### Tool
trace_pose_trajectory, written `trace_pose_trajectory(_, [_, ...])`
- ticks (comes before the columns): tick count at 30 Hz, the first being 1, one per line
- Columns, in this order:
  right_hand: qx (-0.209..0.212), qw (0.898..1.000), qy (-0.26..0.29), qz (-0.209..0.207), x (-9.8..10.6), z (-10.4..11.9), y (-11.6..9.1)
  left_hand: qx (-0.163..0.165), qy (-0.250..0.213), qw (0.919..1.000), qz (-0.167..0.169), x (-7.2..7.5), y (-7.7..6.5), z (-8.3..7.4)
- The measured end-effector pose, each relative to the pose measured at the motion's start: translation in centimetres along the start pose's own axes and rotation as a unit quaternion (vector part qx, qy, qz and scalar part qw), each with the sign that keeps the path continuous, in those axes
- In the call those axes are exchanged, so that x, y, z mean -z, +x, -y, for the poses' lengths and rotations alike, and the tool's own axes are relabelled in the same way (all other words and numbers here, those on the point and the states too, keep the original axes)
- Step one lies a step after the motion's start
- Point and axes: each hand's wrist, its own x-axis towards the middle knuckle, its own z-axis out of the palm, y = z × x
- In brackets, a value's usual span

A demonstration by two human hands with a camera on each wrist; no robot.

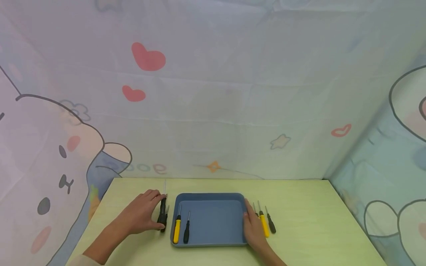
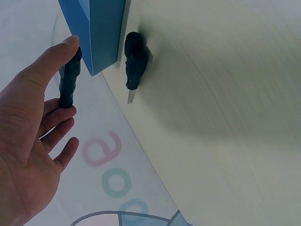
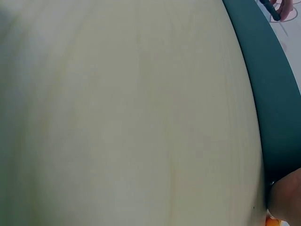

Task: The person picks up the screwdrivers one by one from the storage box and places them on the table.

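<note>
My left hand (image 1: 141, 212) pinches a black-handled screwdriver (image 1: 163, 207) between thumb and fingertips, left of the blue-grey tray (image 1: 213, 245). In the left wrist view its black handle (image 2: 70, 80) is held above the table. A second black screwdriver (image 2: 135, 61) lies on the table under it, beside the tray wall. Inside the tray, at its left side, lie a yellow-and-black screwdriver (image 1: 177, 229) and a small black screwdriver (image 1: 187, 232). With its thumb at the inner side, my right hand (image 1: 255, 229) grips the tray's right rim.
Right of the tray lie a yellow screwdriver (image 1: 263, 223) and a black one (image 1: 271, 223), plus another partly hidden by the right hand. The pale green table (image 1: 309, 218) meets a printed cloth backdrop (image 1: 213, 111) behind and at both sides.
</note>
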Motion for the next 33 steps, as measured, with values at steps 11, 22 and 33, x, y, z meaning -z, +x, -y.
trace_pose_trajectory(11, [-0.002,1.000,-0.003,0.001,-0.05,0.02,0.00,0.004,0.009,1.0000,-0.002,0.67,-0.37,0.13])
trace_pose_trajectory(22, [0.001,1.000,-0.006,0.000,0.02,0.06,0.03,-0.001,0.017,0.9998,-0.012,0.68,-0.65,0.47])
trace_pose_trajectory(33, [-0.001,1.000,-0.004,-0.003,-0.04,-0.07,0.01,-0.008,0.023,0.9996,-0.014,0.87,-0.74,0.85])
